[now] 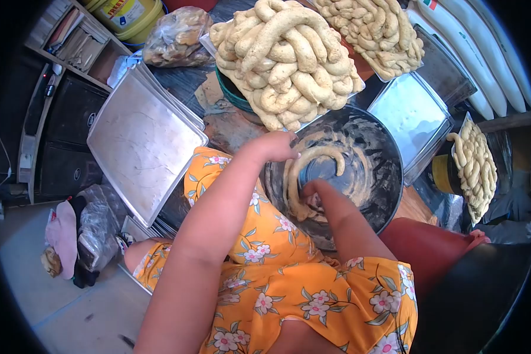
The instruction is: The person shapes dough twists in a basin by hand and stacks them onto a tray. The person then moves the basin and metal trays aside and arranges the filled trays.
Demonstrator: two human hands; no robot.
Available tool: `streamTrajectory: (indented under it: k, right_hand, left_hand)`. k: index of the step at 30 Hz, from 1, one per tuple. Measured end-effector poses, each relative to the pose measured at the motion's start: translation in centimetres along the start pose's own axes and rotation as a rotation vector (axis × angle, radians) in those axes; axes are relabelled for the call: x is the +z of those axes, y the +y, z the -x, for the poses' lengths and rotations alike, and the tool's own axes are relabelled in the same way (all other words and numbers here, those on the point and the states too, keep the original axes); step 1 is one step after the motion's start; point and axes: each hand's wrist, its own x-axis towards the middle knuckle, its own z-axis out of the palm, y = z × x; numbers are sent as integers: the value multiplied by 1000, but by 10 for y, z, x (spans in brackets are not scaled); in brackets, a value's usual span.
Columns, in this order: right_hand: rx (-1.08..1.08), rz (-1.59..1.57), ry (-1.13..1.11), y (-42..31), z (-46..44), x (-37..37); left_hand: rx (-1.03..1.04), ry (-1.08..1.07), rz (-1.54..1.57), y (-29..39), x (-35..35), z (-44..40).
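Note:
A wide black basin [377,171], dusted with pale powder inside, stands before my lap. Inside it a long dough rope [291,186] curves in an arc along the left and far sides. My left hand [282,146] is closed over the basin's far-left rim, its fingertips close to the dough rope. Down in the basin my right hand [314,192] has its fingers curled beside the rope's near end; what they hold is hidden. Just beyond the basin, a tray heaped with thick dough ropes [289,65] rests on a green tub [233,91].
More dough ropes [377,29] lie on a tray at the back, others [475,165] at the right. Stacked metal trays stand left [147,138] and right [410,112]. Near them are a yellow bucket [124,17], a plastic bag [180,36] and white sacks [472,47].

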Motion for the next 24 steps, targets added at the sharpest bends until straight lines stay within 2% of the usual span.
streamTrajectory:
  k: [2, 3, 4, 5, 7, 10, 13, 16, 18, 21, 24]
  right_hand:
    - [-81, 119, 576, 58, -84, -38]
    - [-61, 131, 894, 53, -69, -44]
    - [53, -180, 1211, 58, -49, -38]
    - [60, -520, 1569, 34, 26, -18]
    - [306, -690, 1773, 48, 17, -15]
    - [386, -751, 1989, 94, -81, -26]
    - [-162, -965, 1222, 131, -95, -50]
    - [-522, -1559, 904, 106, -66, -67]
    - [-1254, -1937, 792, 86, -37, -88]
    - [-1250, -1911, 1036, 27, 45, -89]
    - [-703, -1291, 1303, 91, -108, -137]
  left_hand:
    - [2, -5, -21, -1, -2, 0]
    - [3, -5, -33, -2, -4, -1]
    - [-7, -6, -31, -2, -6, -1]
    - [-18, -10, -29, 1, -7, 1]
    - [-31, -25, -11, 5, -8, 6]
    - [-24, -41, 27, 6, -14, 6]
    - [-27, -70, 44, 6, -17, 2]
    - [-30, -75, 8, 7, -19, -1]
    - [0, -67, -19, 3, -14, -6]
    - [-2, -92, -2, 6, -14, -8]
    - [29, -78, 27, 8, -16, -8]
